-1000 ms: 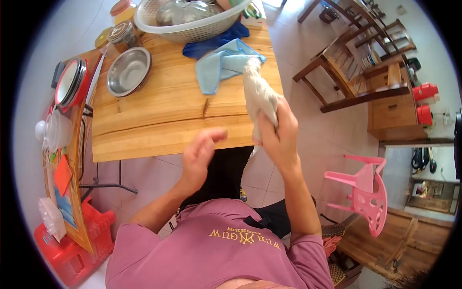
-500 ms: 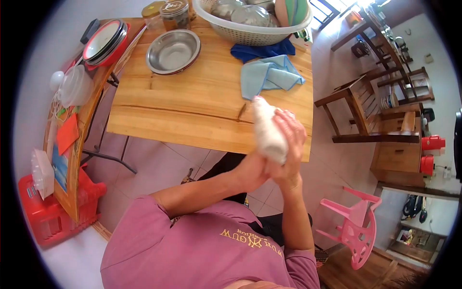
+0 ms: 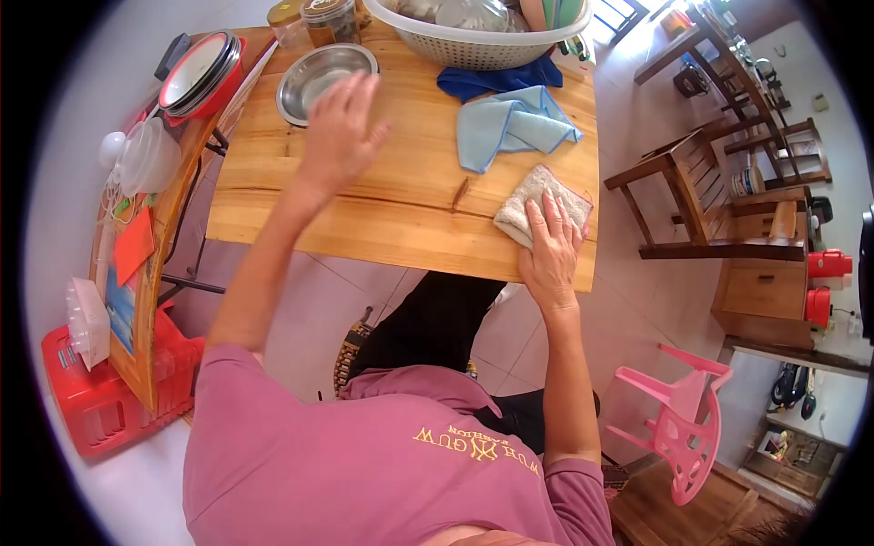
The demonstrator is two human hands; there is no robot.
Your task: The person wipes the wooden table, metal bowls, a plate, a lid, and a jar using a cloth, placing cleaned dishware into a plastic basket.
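Resting flat and unclenched with the right hand (image 3: 551, 255) on the folded towel (image 3: 517, 211), fingers stretched forward across it; impossible to tell any pinch from the thumb. Lying directly under and ahead of that palm, at the near right corner of the table (image 3: 382, 214). Folded roughly square, without a clear long axis. Much nearer to the right hand than to the left hand (image 3: 344, 136), blurred, spread and seemingly grasping nothing, overlapping the bowl (image 3: 299, 84) in view; hard to say whether touching it. Just beyond the towel, the pale blue cloth (image 3: 487, 136); farther out, the dark blue cloth (image 3: 482, 82) against the basket (image 3: 482, 55). Behind the bowl, two jars (image 3: 330, 20).
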